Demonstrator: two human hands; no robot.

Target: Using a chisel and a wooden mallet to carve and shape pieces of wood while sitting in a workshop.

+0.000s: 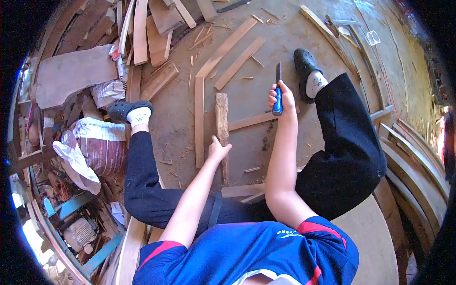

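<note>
My right hand [284,98] is closed around the blue handle of a chisel [278,100], whose dark flat blade points up and away from me. Between my legs a rough, worn wooden bar [222,116] stretches lengthwise. My left hand [219,151] grips this bar around its middle; some of the fingers are hidden. The chisel is apart from the bar, to its right. Beyond and left of the bar lies an angled wooden frame piece [200,99] made of two strips. A wooden strip [251,121] runs crosswise to the right of the bar.
Wooden boards [140,33] pile up at the far left, near a filled sack [102,147]. A motor [80,233] sits in a blue metal frame at lower left. Curved planks [413,175] lean on the right. Shavings and a loose strip [240,64] lie on the floor.
</note>
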